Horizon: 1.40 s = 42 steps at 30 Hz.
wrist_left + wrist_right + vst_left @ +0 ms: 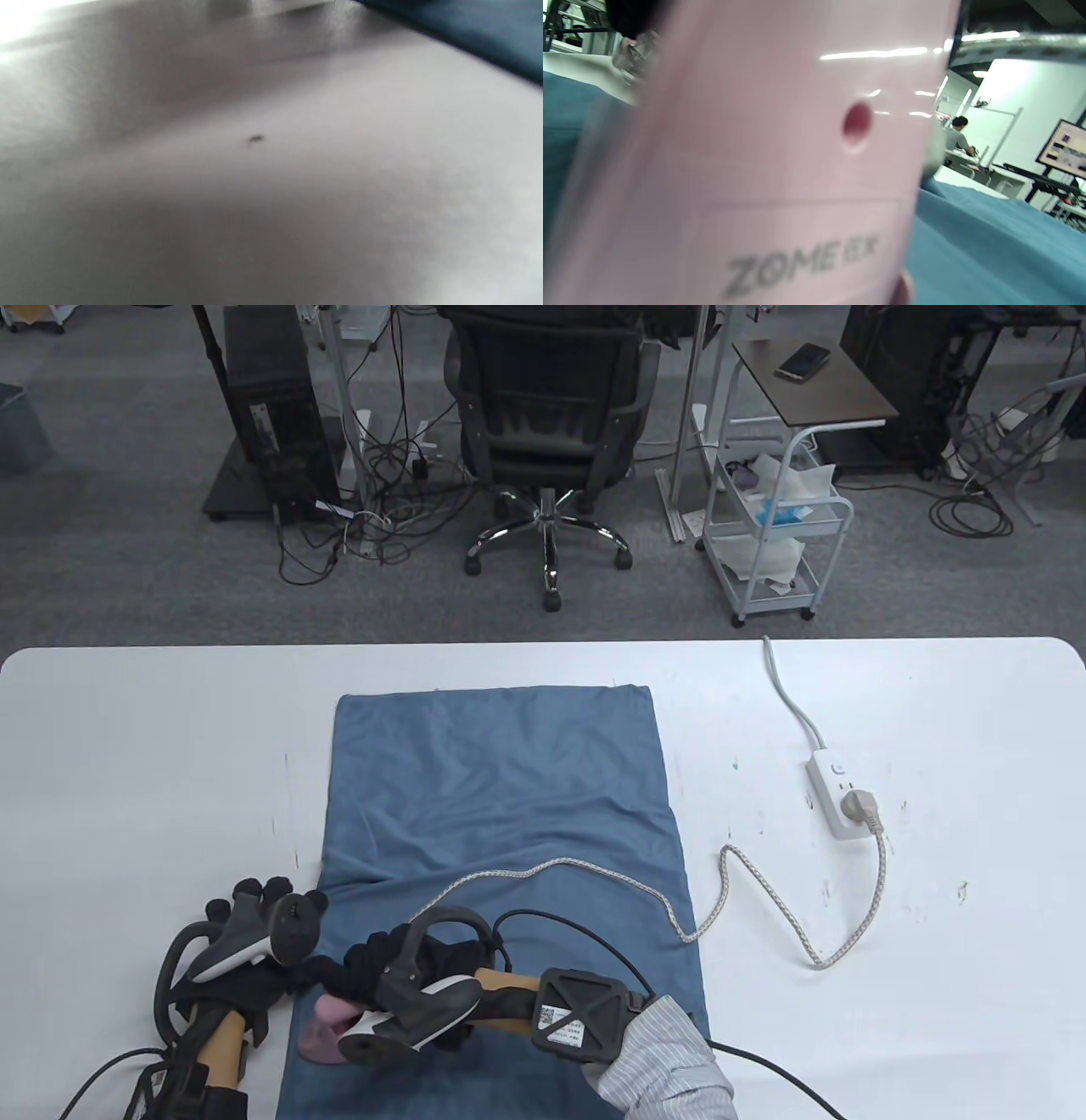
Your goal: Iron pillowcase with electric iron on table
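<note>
A wrinkled blue pillowcase (501,814) lies lengthwise on the white table (933,950). My right hand (382,967) grips a pink electric iron (322,1035) at the pillowcase's near left part; the iron fills the right wrist view (780,169), with the blue cloth (988,245) beside it. My left hand (263,916) rests with spread fingers at the pillowcase's left edge, just left of the iron. The left wrist view shows blurred table (271,190) and a blue corner (466,29). The iron's braided cord (721,891) runs to a white power strip (836,797).
The power strip with its plug (861,806) lies on the right half of the table, its cable (785,687) going off the far edge. An office chair (547,432) and a white cart (776,526) stand beyond the table.
</note>
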{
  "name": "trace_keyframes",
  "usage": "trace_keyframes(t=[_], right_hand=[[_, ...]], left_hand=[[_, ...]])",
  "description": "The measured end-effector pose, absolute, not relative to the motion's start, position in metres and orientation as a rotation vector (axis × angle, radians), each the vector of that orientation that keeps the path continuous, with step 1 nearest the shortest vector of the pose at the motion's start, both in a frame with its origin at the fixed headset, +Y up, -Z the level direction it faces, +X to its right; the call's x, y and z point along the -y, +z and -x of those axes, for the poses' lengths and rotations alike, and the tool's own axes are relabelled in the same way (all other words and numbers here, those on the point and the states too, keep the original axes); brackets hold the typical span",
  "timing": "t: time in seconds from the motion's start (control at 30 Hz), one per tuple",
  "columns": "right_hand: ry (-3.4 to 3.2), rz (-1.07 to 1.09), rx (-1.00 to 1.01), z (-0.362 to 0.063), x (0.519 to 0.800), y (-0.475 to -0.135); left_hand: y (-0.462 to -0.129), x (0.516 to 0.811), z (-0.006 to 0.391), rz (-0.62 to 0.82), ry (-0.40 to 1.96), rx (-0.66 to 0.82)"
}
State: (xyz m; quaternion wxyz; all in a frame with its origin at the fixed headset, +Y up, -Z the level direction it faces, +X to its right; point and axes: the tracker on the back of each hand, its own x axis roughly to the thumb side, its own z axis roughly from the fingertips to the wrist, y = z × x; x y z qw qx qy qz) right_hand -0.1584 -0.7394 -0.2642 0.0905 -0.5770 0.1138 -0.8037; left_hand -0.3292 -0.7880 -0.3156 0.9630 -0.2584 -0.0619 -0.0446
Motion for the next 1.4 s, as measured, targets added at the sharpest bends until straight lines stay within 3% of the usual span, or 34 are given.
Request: trace_keyframes(t=[0.3, 0.5, 0.73, 0.97, 1.4], right_hand=[[-2.469, 1.382, -0.333, 0.143, 0.741, -0.300], [-2.582, 1.022, -0.328, 0.119, 0.744, -0.334], [-2.445, 0.947, -0.226, 0.127, 0.740, -0.333], [-2.513, 1.114, -0.175, 0.117, 0.739, -0.313], [-2.652, 0.671, -0.084, 0.037, 0.743, -0.347]], left_hand=[[-0.315, 0.790, 0.333, 0.557, -0.036, 0.108], [-0.316, 0.789, 0.331, 0.553, -0.058, 0.112], [-0.314, 0.789, 0.313, 0.496, -0.003, 0.229], [-0.317, 0.792, 0.298, 0.579, -0.114, 0.268], [-0.318, 0.792, 0.301, 0.596, -0.085, 0.236]])
